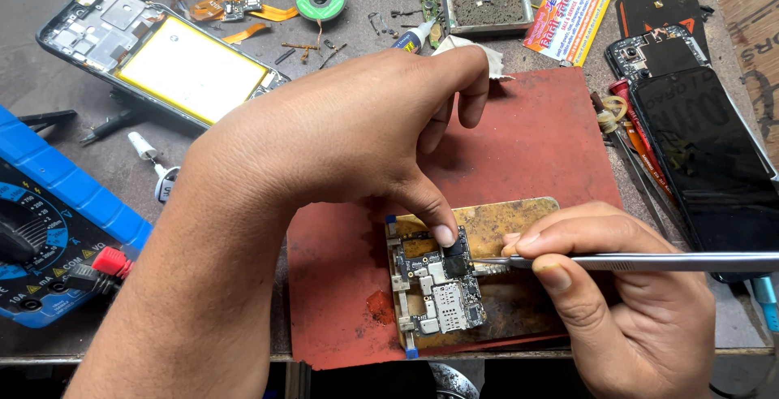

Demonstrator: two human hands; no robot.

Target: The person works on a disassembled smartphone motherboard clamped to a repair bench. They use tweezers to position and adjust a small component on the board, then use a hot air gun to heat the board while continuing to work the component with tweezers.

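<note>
Red mat point(535, 147) covers a grey workbench point(49, 82) cluttered with phone parts.

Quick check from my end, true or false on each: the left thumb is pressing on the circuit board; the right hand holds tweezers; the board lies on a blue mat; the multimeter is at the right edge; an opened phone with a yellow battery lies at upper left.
1. The left hand presses its thumb on the circuit board. True.
2. The right hand holds tweezers in its grip. True.
3. The board lies on a blue mat. False: it rests on a brass-coloured plate on a red mat.
4. The multimeter is at the right edge. False: it is at the left.
5. The opened phone, yellow battery showing, lies at upper left. True.
</note>
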